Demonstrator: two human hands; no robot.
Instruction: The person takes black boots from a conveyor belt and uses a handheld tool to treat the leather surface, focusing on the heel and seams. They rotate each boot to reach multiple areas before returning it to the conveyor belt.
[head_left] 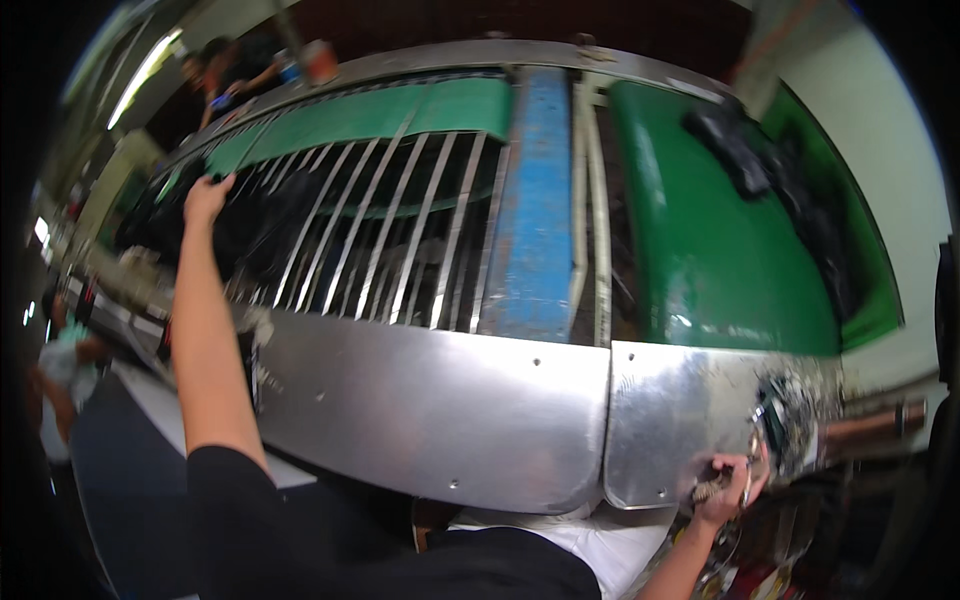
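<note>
Left arm (207, 340) stretched forward, left hand (205, 203) curled; right forearm (684, 562) low, right hand (728, 492) with bent fingers (732, 462)

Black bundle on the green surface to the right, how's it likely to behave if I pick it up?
The black bundle will probably flop, since its outline looks rumpled and lumpy. It may slide when pushed, as the green surface looks glossy. Its long, uneven shape suggests it won't roll readily.
</note>
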